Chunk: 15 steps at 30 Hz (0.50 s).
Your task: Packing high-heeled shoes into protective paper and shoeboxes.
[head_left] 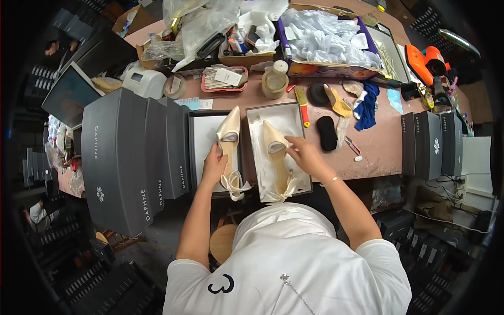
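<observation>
My left hand grips a cream satin pointed shoe by its middle, over the edge of an open grey box lid. A bow strap hangs from its heel end. My right hand rests on a second matching shoe that lies toe-away inside an open shoe box lined with white paper. That shoe's bow sits at the near end of the box.
Stacked grey shoe boxes stand at the left, more at the right. On the brown table lie a red-handled brush, black pads, a blue cloth, a tape roll, and a carton of white wrappings.
</observation>
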Tool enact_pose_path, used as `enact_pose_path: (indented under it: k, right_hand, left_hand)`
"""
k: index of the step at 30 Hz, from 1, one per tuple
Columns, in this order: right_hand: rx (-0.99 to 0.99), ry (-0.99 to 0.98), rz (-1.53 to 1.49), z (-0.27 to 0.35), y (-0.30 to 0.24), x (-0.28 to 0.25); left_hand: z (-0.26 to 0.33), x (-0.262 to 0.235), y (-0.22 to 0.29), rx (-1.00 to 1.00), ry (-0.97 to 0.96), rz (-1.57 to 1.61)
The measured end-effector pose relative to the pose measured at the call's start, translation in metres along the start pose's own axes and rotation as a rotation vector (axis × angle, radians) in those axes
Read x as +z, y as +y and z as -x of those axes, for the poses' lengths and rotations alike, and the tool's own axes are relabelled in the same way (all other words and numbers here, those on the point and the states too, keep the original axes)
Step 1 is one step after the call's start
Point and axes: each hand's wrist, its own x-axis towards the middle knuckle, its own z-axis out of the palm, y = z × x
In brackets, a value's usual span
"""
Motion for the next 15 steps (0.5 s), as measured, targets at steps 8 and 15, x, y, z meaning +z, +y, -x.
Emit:
enact_pose_path:
  k: [8,15]
  right_hand:
    - [-0.172,-0.256,-0.224,0.032,-0.104,-0.003]
    - [-0.312,-0.23,0.0,0.038,-0.112,0.037]
  left_hand:
    - [0.049,-0.003,0.065,-0.256,-0.221,0.831]
    - [0.052,0.014,0.04,-0.323,0.077,0.919]
